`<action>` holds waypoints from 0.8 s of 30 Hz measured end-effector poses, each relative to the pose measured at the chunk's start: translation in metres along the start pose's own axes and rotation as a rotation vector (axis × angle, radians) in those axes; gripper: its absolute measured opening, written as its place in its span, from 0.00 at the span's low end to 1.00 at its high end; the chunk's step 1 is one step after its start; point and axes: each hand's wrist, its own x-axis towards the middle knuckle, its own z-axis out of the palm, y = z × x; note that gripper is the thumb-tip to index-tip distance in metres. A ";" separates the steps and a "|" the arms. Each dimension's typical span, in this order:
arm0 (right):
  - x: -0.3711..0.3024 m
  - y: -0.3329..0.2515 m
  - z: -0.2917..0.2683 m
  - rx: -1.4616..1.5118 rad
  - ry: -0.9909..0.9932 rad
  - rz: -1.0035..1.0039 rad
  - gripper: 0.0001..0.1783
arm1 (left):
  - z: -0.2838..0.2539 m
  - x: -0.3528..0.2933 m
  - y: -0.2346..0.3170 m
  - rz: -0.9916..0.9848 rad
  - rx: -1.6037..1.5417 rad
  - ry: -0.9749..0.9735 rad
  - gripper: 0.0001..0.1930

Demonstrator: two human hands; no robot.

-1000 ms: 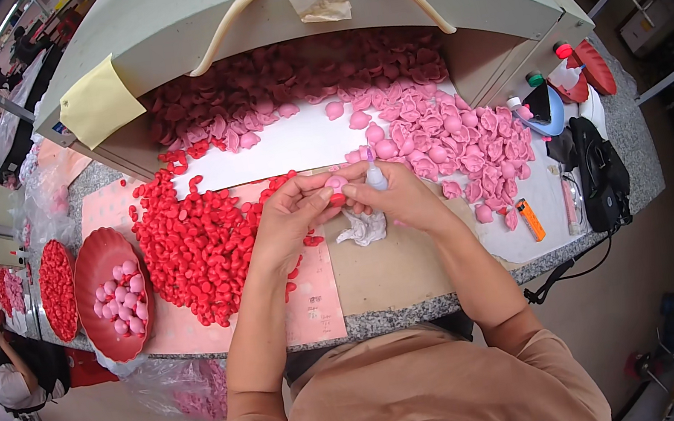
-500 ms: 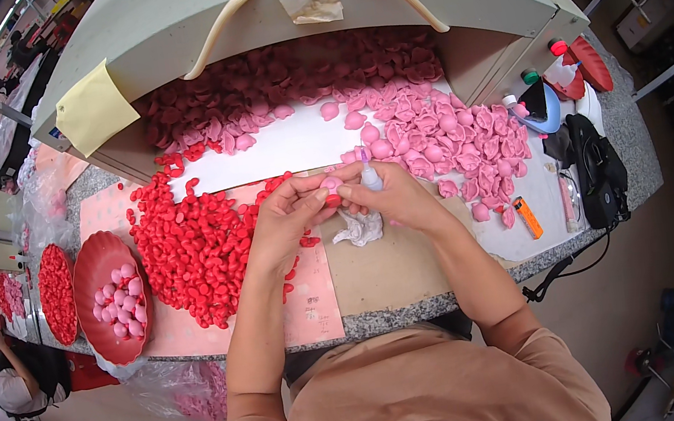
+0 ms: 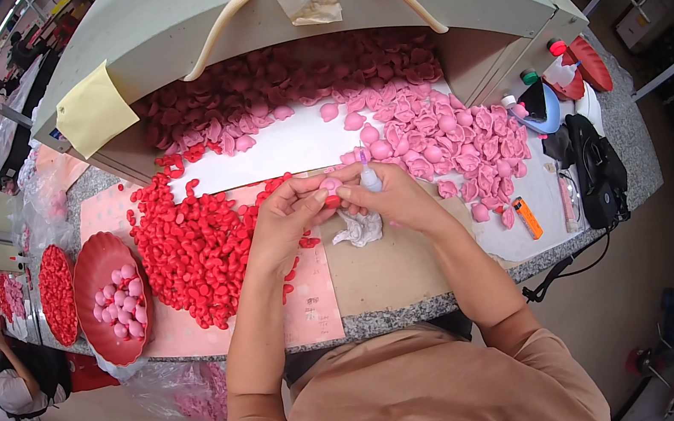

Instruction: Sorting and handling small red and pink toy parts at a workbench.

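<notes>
Above the middle of the bench, both hands pinch one small pink ball (image 3: 332, 184) with a red piece (image 3: 332, 202) at its near side. My left hand (image 3: 280, 220) is closed, its thumb and fingertips on the piece. My right hand (image 3: 397, 198) meets it from the other side. A small clear squeeze bottle (image 3: 369, 178) with a thin purplish tip stands up between my right hand's fingers. Just below my fingertips a crumpled white cloth (image 3: 359, 229) lies on the brown board. Where exactly the fingers press is partly hidden.
Loose red pieces (image 3: 197, 256) heap at left, beside a red dish (image 3: 104, 329) of pink-and-red balls. Pink hollow shapes (image 3: 448, 139) pile at right, near an orange lighter (image 3: 528, 218) and a black bag (image 3: 599, 174). A grey metal hood (image 3: 386, 10) arches over the back.
</notes>
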 end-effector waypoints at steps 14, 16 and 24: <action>0.000 -0.001 0.000 -0.004 -0.002 0.001 0.15 | 0.002 -0.001 0.002 -0.007 0.015 0.014 0.10; -0.001 -0.001 0.000 -0.005 0.000 0.002 0.15 | 0.001 0.000 0.000 -0.005 0.005 0.005 0.10; 0.000 -0.001 0.000 -0.009 -0.009 -0.005 0.15 | -0.001 0.000 -0.001 0.001 -0.008 -0.006 0.10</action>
